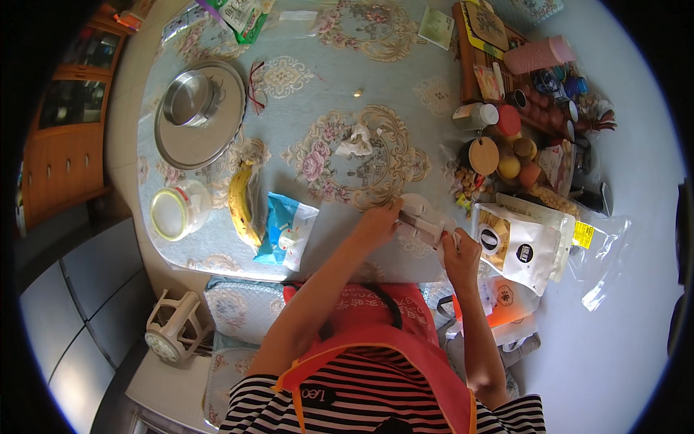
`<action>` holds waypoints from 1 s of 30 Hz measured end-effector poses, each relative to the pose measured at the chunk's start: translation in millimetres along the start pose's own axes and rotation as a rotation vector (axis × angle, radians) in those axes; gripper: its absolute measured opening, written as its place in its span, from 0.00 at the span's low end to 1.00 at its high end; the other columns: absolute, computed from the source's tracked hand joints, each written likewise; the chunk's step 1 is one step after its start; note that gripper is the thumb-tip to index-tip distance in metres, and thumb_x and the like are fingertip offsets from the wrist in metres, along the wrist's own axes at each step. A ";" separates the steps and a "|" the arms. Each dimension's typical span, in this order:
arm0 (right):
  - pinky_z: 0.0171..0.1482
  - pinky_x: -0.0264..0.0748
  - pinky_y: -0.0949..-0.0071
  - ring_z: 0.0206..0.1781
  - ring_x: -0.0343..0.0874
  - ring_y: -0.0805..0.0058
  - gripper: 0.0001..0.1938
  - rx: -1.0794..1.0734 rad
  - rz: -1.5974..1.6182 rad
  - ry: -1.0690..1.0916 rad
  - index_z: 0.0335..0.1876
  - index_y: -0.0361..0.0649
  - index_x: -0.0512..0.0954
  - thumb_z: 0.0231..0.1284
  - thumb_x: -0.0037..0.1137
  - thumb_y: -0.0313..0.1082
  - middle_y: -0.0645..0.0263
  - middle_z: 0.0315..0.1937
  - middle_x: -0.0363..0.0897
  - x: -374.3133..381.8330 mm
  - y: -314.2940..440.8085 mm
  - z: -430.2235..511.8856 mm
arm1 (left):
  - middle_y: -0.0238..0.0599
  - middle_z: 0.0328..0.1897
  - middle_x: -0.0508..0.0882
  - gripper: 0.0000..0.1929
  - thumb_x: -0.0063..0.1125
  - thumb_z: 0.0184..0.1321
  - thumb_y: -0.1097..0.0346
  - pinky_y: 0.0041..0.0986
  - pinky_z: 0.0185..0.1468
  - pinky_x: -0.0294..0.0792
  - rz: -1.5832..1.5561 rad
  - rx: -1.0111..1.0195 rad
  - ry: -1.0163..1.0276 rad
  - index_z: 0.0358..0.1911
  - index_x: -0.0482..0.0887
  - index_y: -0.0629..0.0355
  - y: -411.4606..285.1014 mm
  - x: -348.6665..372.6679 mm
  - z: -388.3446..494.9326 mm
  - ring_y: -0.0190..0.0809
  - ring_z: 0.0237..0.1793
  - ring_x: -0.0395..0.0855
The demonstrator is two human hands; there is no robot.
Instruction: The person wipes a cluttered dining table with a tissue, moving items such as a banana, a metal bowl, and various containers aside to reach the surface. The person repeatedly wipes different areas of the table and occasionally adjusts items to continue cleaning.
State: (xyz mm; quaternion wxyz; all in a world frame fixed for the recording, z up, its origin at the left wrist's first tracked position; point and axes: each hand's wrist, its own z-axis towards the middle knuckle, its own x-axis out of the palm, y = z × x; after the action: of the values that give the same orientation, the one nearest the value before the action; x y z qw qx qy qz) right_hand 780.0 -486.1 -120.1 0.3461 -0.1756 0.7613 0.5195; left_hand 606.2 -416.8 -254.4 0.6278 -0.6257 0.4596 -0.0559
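Near the front edge of the cloth-covered table, my left hand [382, 221] and my right hand [461, 250] hold opposite ends of a whitish plastic device [425, 225] with a dark strip along it; its exact kind is unclear. Round pale parts show at its far side and beside my right hand. My fingers cover both of its ends. Left of my hands lie a blue and white packet [286, 232] and a banana [241, 200]. Beyond my hands is a crumpled white tissue [355, 141].
At the left stand a lidded jar [176, 211] and a round metal tray [200, 146] bearing a metal ring mould [188, 97], with eyeglasses [255, 89] beside it. White food pouches [520, 247], a wooden-lidded jar [482, 155] and fruit [509, 165] crowd the right side.
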 end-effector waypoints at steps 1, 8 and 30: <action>0.20 0.57 0.74 0.18 0.59 0.84 0.14 0.074 0.012 -0.023 0.22 0.34 0.69 0.60 0.56 0.31 0.62 0.12 0.63 -0.5 -5.3 -0.5 | 0.52 0.43 0.81 0.29 0.62 0.52 0.68 0.43 0.45 0.74 0.008 -0.007 -0.003 0.59 0.69 0.62 -1.3 0.2 0.0 0.57 0.41 0.82; 0.24 0.58 0.85 0.23 0.65 0.92 0.09 0.391 0.552 0.060 0.32 0.38 0.78 0.65 0.54 0.34 0.76 0.22 0.73 -2.0 -59.4 -18.6 | 0.50 0.42 0.81 0.31 0.66 0.49 0.66 0.41 0.43 0.73 -0.158 -0.037 -0.059 0.58 0.69 0.58 -7.4 0.7 2.0 0.54 0.42 0.82; 0.28 0.71 0.58 0.24 0.78 0.49 0.14 0.088 -0.078 0.131 0.25 0.29 0.74 0.58 0.54 0.35 0.45 0.20 0.76 7.0 55.2 9.8 | 0.52 0.37 0.81 0.32 0.61 0.49 0.72 0.47 0.40 0.71 -0.109 -0.197 -0.143 0.60 0.61 0.54 -21.2 22.7 6.1 0.61 0.40 0.80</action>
State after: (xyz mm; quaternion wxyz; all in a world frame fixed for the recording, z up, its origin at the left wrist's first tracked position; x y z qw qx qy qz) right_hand 744.0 -454.4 -90.3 0.3232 -0.2233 0.7969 0.4589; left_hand 633.9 -431.4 -249.5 0.5904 -0.7107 0.3825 0.0003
